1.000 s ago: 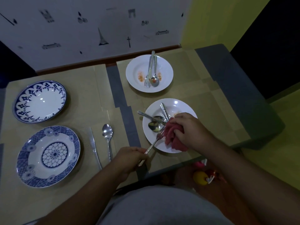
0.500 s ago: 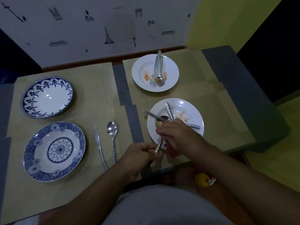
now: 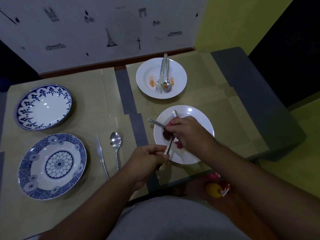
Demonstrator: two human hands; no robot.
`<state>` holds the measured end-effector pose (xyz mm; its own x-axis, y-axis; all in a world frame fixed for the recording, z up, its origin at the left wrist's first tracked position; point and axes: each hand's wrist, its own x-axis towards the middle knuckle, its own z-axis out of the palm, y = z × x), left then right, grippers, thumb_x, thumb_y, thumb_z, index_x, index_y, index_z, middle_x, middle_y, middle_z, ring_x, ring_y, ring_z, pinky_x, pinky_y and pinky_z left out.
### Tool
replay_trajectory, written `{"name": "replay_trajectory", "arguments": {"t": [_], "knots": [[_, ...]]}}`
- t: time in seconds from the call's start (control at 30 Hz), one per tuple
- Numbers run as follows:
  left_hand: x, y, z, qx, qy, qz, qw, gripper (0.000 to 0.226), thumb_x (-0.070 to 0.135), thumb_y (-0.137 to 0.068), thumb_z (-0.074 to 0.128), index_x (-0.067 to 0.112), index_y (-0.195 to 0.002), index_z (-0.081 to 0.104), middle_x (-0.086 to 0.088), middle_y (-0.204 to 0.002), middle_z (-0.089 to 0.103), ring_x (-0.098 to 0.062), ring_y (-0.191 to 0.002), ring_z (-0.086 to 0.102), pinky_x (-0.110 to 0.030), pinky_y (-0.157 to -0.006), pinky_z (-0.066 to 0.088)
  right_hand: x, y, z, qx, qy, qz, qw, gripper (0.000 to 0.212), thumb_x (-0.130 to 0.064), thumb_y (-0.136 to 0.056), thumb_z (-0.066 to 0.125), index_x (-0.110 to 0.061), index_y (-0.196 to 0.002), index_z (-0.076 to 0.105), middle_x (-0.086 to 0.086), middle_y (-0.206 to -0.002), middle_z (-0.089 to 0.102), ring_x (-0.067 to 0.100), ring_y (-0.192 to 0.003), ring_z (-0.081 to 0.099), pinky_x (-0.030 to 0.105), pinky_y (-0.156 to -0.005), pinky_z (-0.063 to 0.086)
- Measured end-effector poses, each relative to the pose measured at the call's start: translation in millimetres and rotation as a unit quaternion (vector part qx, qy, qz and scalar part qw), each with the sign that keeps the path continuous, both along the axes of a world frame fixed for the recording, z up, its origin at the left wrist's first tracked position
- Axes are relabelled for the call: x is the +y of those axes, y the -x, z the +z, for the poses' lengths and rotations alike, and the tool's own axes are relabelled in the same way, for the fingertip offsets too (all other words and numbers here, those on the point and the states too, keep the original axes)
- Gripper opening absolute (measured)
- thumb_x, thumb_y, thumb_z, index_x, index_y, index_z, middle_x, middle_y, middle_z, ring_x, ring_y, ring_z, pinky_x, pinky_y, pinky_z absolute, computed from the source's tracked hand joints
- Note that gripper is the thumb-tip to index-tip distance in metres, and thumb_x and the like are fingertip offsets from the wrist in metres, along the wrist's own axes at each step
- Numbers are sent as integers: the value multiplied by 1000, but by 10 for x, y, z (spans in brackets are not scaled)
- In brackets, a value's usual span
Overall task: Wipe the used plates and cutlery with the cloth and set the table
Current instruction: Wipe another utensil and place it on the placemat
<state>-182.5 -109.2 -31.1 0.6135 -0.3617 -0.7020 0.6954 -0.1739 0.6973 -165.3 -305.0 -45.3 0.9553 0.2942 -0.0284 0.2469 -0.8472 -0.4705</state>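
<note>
cloth (image 3: 178, 145) back over near plate (image 3: 199, 116), at fork (image 3: 167, 149); cutlery (image 3: 155, 122) inside

red cloth (image 3: 178, 144), white plate (image 3: 199, 118)

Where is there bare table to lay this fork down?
Bare mat: right of the spoon up to the grey strip, though the left hand holding the fork hangs over its near end; between the flower-rimmed bowl and that strip; right of the near white plate. Crowded: that plate, under loose cutlery and the right hand gripping the cloth.
</note>
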Motion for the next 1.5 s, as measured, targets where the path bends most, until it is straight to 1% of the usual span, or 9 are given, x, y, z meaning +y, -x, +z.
{"name": "replay_trajectory", "arguments": {"t": [0.17,0.37,0.73,0.97,1.07,1.2,1.3,1.4,1.5], "knots": [[23,-49,-38,11,0,7,1000,20,0,-90,67,13,-101,79,-2,-83,77,-16,-78,71,-28,-68,51,18,135,-1,42,-62,-36,997,42,-9,-91,59,-33,-125,55,-4,-124,52,11,-105,53,28,-86,53],[53,-77,-35,3,21,3,1000,21,0,-90,66,12,-104,78,-5,-87,77,-16,-80,70,-29,-72,53,-96,-58,62,-40,26,44,998,44,-5,-69,81,-10,-111,71,10,-114,69,33,-109,60,47,-96,48],[43,-147,-20,11,16,-17,1000,21,1,-90,67,11,-106,77,-10,-94,78,-17,-83,72,-30,-73,52,-227,-43,-136,-44,37,62,996,64,2,-70,81,-9,-129,60,9,-136,56,24,-132,47,34,-112,28],[65,-142,-36,7,4,-29,1000,19,3,-90,67,12,-104,77,-12,-95,77,-19,-82,71,-28,-71,54,-195,19,-62,-42,32,95,994,60,0,-68,83,-7,-124,64,11,-132,60,26,-126,53,42,-108,36],[56,-153,-22,-4,-3,-43,999,19,5,-91,67,14,-105,77,-10,-96,78,-17,-83,72,-27,-69,52,-190,-60,-46,-22,35,41,998,62,-4,-71,81,-12,-129,61,9,-136,57,23,-131,49,41,-110,38],[60,-178,-9,-5,-3,-26,1000,20,3,-90,67,12,-105,77,-12,-96,77,-17,-82,71,-26,-69,53,-133,-143,108,-21,-15,-82,996,53,-8,-82,72,-19,-131,60,0,-131,62,16,-121,56,20,-102,38],[58,-167,-32,-4,-3,-11,1000,20,3,-90,68,12,-105,77,-10,-93,78,-16,-79,70,-27,-68,53,-112,-123,250,-28,-108,-157,981,39,-7,-89,63,-27,-122,67,-9,-116,69,-3,-100,60,4,-87,40],[61,-151,-75,-14,-21,-22,999,19,5,-91,68,15,-105,77,-6,-93,78,-17,-83,72,-28,-70,54,-104,-104,320,-6,-164,-191,968,38,-3,-91,59,-26,-120,68,-21,-106,62,-23,-91,53,-3,-79,34],[84,-135,-85,-17,-37,-19,999,19,5,-91,67,15,-105,76,-3,-92,79,-15,-83,74,-28,-72,55,-114,-76,299,-42,-108,-208,971,37,-6,-92,58,-26,-122,67,-17,-102,63,-8,-86,58,0,-77,38]]}}
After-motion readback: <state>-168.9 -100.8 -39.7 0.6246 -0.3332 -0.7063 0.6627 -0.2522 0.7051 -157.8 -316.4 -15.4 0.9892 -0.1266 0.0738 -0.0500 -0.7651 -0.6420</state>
